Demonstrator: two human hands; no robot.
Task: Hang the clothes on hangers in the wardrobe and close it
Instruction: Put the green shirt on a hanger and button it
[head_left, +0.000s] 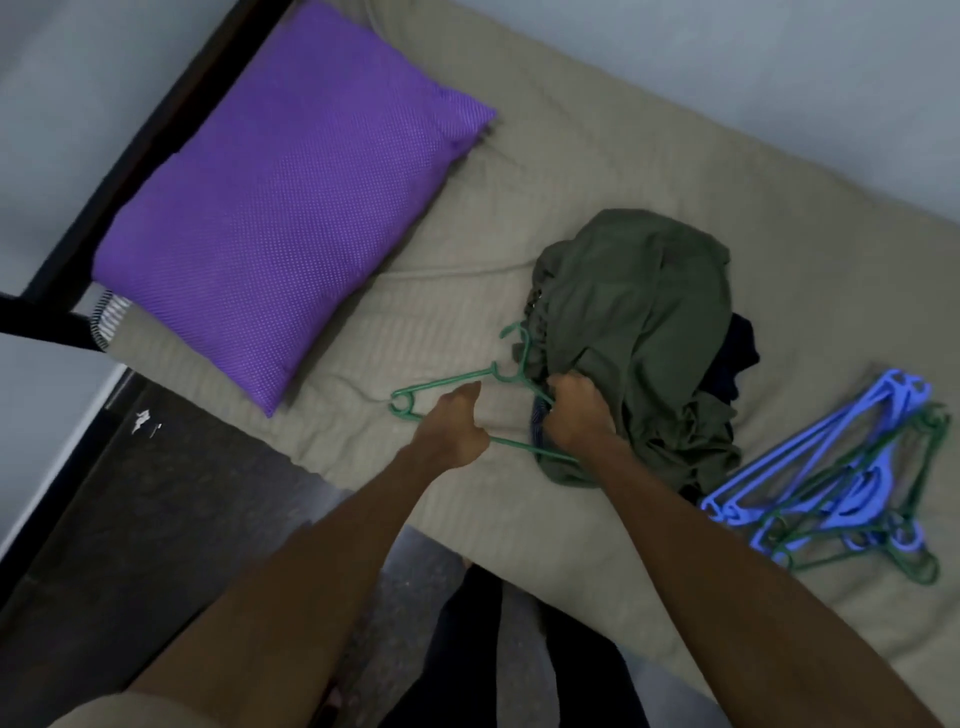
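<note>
A thin green hanger lies over the bed, its hook pointing towards a crumpled olive-green garment. My left hand grips the hanger's left half with curled fingers. My right hand clutches a bunch of the olive garment at the hanger's right end, where the hanger's arm goes under the cloth. A dark navy garment peeks out from under the olive one. The wardrobe is out of view.
A purple pillow lies at the head of the beige bed. A pile of blue and green hangers sits on the bed to the right. A dark bed frame runs along the left. Dark floor lies below.
</note>
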